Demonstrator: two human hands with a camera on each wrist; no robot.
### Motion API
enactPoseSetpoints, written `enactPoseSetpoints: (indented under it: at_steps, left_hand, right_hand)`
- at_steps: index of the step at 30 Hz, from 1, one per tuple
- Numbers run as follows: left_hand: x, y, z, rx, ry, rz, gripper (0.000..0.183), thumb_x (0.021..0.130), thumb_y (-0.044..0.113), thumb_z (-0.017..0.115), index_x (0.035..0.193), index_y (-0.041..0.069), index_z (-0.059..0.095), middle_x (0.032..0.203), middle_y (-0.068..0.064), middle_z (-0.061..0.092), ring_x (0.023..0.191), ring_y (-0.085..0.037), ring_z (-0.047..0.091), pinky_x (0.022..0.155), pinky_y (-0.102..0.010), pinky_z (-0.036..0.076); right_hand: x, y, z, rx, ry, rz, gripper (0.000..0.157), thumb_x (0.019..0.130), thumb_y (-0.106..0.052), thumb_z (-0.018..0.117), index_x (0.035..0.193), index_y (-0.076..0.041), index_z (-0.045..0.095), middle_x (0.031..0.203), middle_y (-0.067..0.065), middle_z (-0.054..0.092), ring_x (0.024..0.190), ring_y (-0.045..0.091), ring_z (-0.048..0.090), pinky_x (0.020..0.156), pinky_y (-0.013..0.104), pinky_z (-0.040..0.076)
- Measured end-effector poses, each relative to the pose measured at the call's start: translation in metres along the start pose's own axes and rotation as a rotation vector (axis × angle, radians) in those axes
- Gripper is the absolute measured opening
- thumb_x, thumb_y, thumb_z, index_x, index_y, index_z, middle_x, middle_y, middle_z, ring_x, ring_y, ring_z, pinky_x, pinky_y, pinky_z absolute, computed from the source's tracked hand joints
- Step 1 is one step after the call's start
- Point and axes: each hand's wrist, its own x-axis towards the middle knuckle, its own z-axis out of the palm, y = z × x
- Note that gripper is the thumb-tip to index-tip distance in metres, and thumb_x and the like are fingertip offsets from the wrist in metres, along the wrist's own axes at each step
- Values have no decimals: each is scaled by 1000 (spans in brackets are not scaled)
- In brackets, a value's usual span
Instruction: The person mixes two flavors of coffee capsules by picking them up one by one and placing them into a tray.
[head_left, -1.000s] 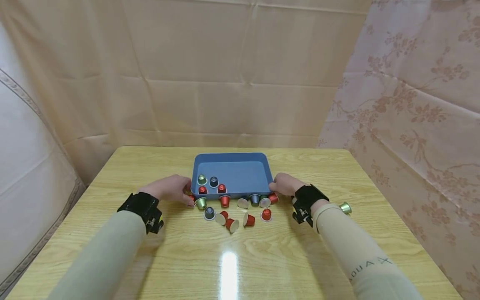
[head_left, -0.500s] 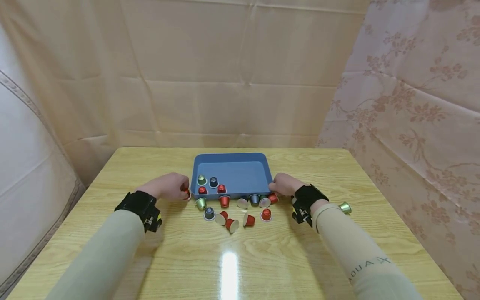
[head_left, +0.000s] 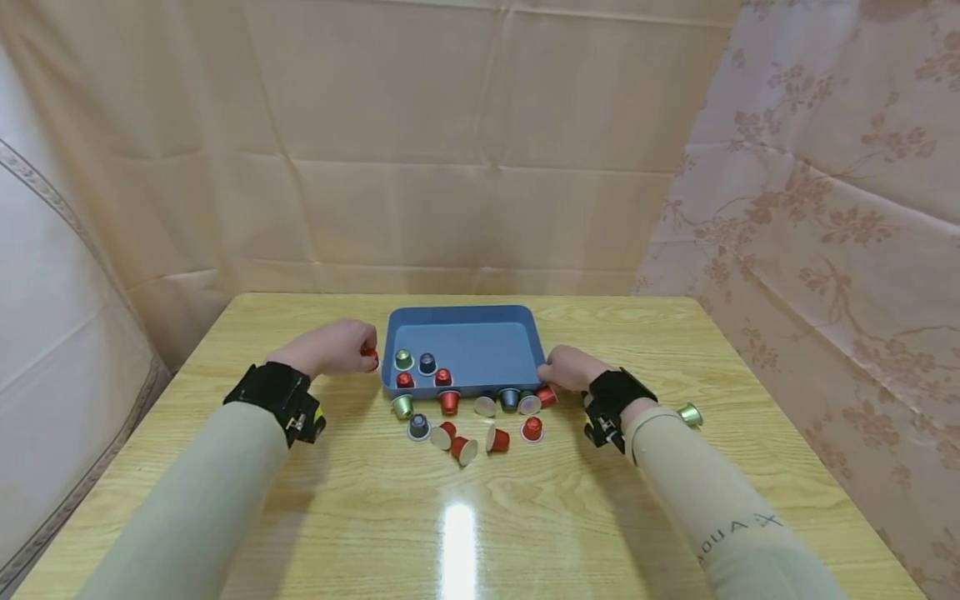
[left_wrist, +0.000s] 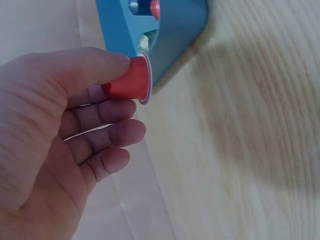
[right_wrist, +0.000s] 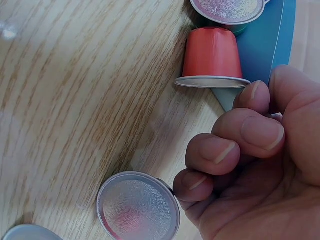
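In the head view, a person in pale sleeves works at a wood-grain table (head_left: pixel 360 508), the left hand (head_left: pixel 334 347) pinching a red coffee capsule (head_left: pixel 372 359) just beside the left wall of a blue tray (head_left: pixel 491 343). The right hand (head_left: pixel 573 367) grips the tray at its near right corner. Four upright capsules sit inside toward the near left: a green capsule (head_left: pixel 403 359), a dark blue capsule (head_left: pixel 427 363) and two red capsules (head_left: pixel 443 377). More capsules line the tray's near side and scatter before it, some tipped over, while a gold-green capsule (head_left: pixel 691 416) lies apart beyond the right wrist. In the left wrist view, thumb and forefinger clasp the red coffee capsule by its body, its rim turned away from the palm, the other fingers loosely bent and the tray's corner just beyond. In the right wrist view, thumb and curled forefinger pinch the tray's edge; a red capsule on its side (right_wrist: pixel 212 52) has its rim next to the forefinger's tip, and a foil-faced capsule (right_wrist: pixel 137 205) rests near the little finger.
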Motion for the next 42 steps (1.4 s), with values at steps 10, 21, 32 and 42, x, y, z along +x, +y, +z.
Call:
enactPoseSetpoints:
  at_steps: [10, 21, 32, 42]
  left_hand:
    - [5, 14, -8, -13, 54, 39, 14, 93, 18, 70, 99, 6, 66, 85, -5, 60, 80, -22, 56, 73, -35, 46]
    - [21, 34, 6, 18, 43, 103, 13, 95, 18, 70, 100, 6, 68, 84, -3, 62, 76, -18, 56, 70, -31, 48]
    - [31, 49, 19, 7, 20, 133, 12, 97, 17, 68, 103, 7, 69, 88, -3, 64, 78, -18, 59, 73, -32, 51]
    - [35, 51, 28, -9, 10, 155, 12, 97, 15, 68, 107, 8, 69, 91, -3, 64, 82, -18, 58, 76, -31, 53]
  right_hand:
    - [0, 0, -2, -3, -6, -4, 37, 95, -17, 48, 58, -15, 45, 55, -2, 38, 50, 15, 38, 57, 27, 32]
    - [0, 1, 0, -7, 5, 25, 35, 95, -18, 49, 60, -13, 47, 57, -1, 39, 52, 15, 40, 57, 28, 32]
    - [-2, 1, -1, -5, 9, 8, 37, 95, -18, 49, 59, -15, 46, 57, -2, 38, 52, 15, 39, 58, 28, 32]
    - [0, 2, 0, 3, 8, 1, 38, 95, -19, 48, 58, -15, 45, 56, -2, 38, 51, 15, 38, 58, 28, 32]
